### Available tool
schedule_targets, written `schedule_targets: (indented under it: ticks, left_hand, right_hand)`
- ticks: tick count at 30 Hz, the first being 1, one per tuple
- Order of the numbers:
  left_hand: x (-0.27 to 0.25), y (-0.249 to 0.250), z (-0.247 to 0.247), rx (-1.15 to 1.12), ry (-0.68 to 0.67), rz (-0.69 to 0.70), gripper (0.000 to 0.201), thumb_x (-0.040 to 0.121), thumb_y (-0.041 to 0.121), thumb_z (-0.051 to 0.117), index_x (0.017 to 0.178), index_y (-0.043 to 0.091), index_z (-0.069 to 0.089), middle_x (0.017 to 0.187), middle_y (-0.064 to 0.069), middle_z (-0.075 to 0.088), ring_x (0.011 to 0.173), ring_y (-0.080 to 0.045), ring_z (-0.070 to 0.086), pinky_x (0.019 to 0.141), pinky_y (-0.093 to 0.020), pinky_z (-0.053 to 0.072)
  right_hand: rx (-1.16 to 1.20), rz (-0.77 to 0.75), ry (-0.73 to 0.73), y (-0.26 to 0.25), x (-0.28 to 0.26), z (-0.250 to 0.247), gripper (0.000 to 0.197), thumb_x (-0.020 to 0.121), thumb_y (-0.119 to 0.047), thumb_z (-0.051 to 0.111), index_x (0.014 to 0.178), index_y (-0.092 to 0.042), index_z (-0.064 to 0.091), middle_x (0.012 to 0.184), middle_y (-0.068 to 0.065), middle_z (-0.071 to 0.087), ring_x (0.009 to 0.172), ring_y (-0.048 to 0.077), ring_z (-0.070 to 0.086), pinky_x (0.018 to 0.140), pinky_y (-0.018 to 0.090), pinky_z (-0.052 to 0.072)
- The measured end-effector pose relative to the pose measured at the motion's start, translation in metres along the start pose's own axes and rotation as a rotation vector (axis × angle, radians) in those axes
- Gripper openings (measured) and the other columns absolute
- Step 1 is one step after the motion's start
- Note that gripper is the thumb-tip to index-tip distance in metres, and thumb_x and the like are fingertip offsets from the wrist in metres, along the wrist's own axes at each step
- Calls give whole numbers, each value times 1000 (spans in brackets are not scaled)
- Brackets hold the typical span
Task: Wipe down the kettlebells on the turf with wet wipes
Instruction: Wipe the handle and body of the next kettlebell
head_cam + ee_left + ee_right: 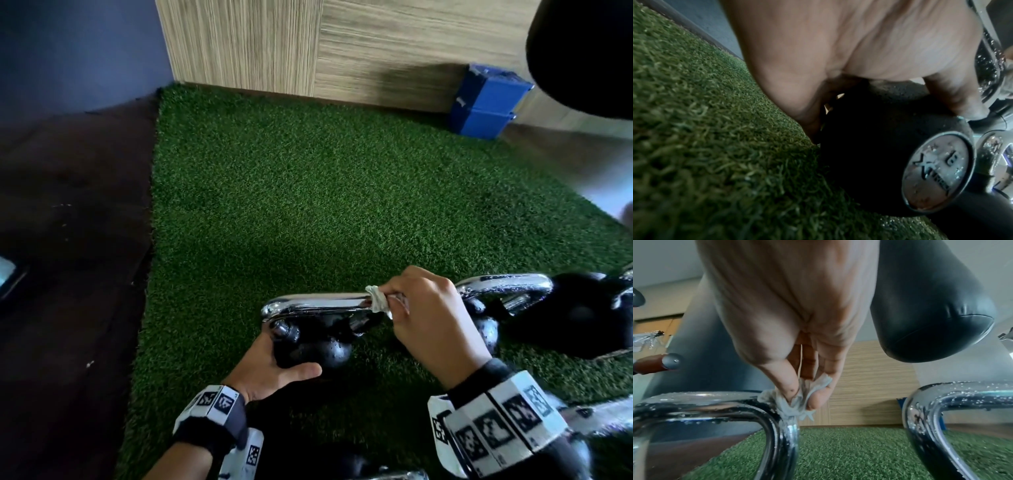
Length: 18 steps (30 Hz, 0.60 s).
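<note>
Right hand [426,318] pinches wipe [377,299] against kettlebell handle [318,303].

My left hand [274,363] cups the black round kettlebell [315,346] on the green turf mat [308,205]. My right hand [424,315] presses a crumpled wet wipe [376,298] onto its chrome handle [315,305]. A second black kettlebell [575,315] sits right; stacked blue plastic boxes [486,99] stand behind, against the wood-grain wall [342,44].

turf [308,192]: green
kettlebell [313,346]: black, chrome handle
wet wipe [378,301]: off-white
crates [486,102]: blue
wall panel [308,44]: striped beige wood grain
</note>
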<state>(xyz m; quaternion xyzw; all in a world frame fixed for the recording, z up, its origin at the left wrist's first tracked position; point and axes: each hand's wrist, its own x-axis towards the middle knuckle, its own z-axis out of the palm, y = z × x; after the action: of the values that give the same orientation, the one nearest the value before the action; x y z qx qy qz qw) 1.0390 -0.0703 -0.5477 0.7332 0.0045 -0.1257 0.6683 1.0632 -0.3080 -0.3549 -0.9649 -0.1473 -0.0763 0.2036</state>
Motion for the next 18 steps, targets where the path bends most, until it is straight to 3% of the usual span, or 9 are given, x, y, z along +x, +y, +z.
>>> schedule_targets:
  ticks: [6,8,11,14,16,18]
  left_hand:
    - [-2,4,2,-1,6,15,91,58,47,97,135,20,58,128,5,72,122,-10,66,111,-41,49]
    - [-2,6,1,-1,6,18,90,59,44,96,136,19,57,128,6,72,123,-9,65,111,-40,49]
    - [-3,8,1,-8,11,26,93,56,51,97,135,22,57,128,8,72,123,-9,65,111,-39,49]
    - [-3,10,0,34,9,33,97,55,57,96,136,22,56,128,9,71,124,-7,64,112,-39,47]
    - [-3,10,-2,73,12,45,94,57,57,95,135,21,58,127,10,72,122,-6,65,112,-41,48]
    - [-4,12,-3,105,0,44,90,60,55,95,135,21,58,126,10,72,122,-6,65,111,-43,49]
  right_hand:
    - [4,74,-24,16,-2,10,15,86,-3,69,90,-13,79,90,-2,73,72,7,63,67,12,50]
    - [14,102,-80,22,-2,14,15,86,-4,70,89,-15,79,87,-4,74,67,1,59,58,4,41]
    - [59,125,-93,30,-1,20,13,83,-7,73,86,-19,79,76,-10,71,61,-9,54,51,4,39]
    - [74,199,-162,38,2,29,9,82,-14,73,84,-19,80,72,-7,72,58,2,60,48,7,37]
    - [62,238,-243,39,3,41,7,80,-20,74,83,-17,79,75,-3,73,67,11,65,48,7,35]
    - [72,259,-276,39,5,51,6,77,-21,75,83,-18,77,74,-4,70,71,12,63,48,5,33]
